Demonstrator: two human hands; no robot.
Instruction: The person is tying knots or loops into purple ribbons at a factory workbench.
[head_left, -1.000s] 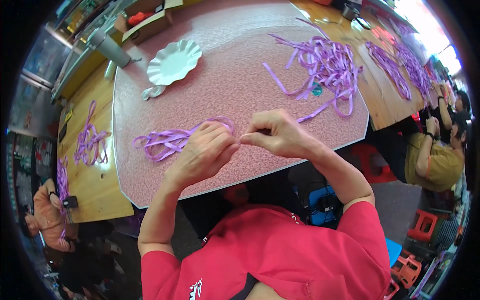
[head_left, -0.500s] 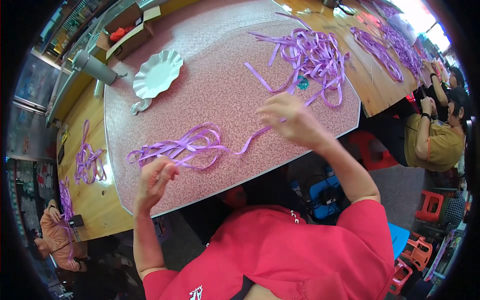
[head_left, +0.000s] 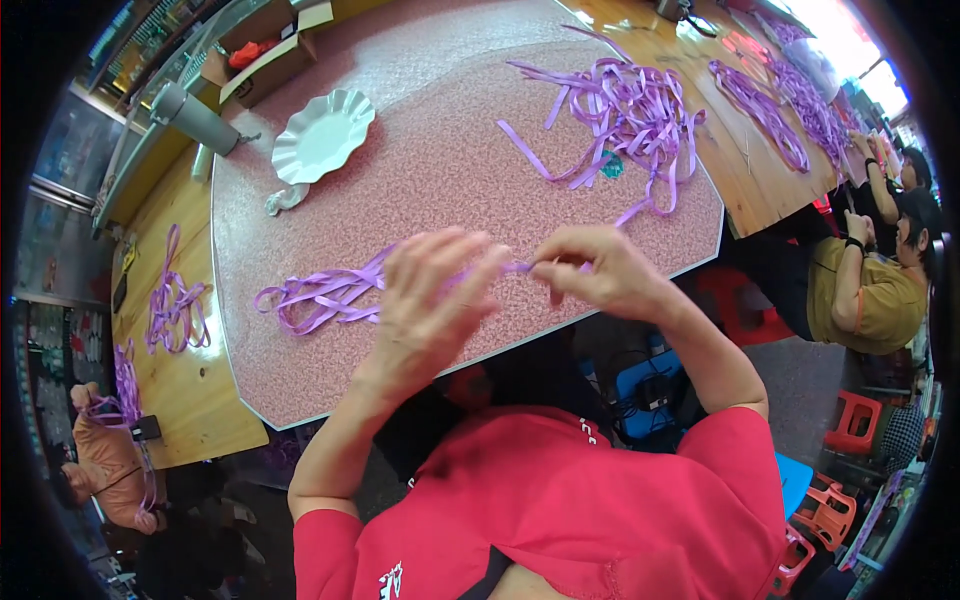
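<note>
A strand of purple ribbon (head_left: pixel 516 267) runs across the pink tabletop near its front edge. My right hand (head_left: pixel 612 272) pinches this strand between thumb and forefinger. My left hand (head_left: pixel 430 300), blurred by motion, has its fingers stretched out over the strand and partly hides it. Just left of that hand lies a looped bundle of purple ribbon (head_left: pixel 325 295), its right end covered by the hand. Beyond my right hand, a large tangled heap of purple ribbon (head_left: pixel 635 115) rests at the table's far right, with a loose length trailing back toward me.
A white scalloped dish (head_left: pixel 323 135), a grey tumbler (head_left: pixel 195 117) and an open cardboard box (head_left: pixel 270 60) stand at the back left. More ribbon (head_left: pixel 178 310) lies on the wooden table at left. People sit at work on both sides, near red stools (head_left: pixel 853 420).
My left hand has moved right and up, from beside the looped bundle to over the strand. My right hand has lowered slightly and now pinches the ribbon.
</note>
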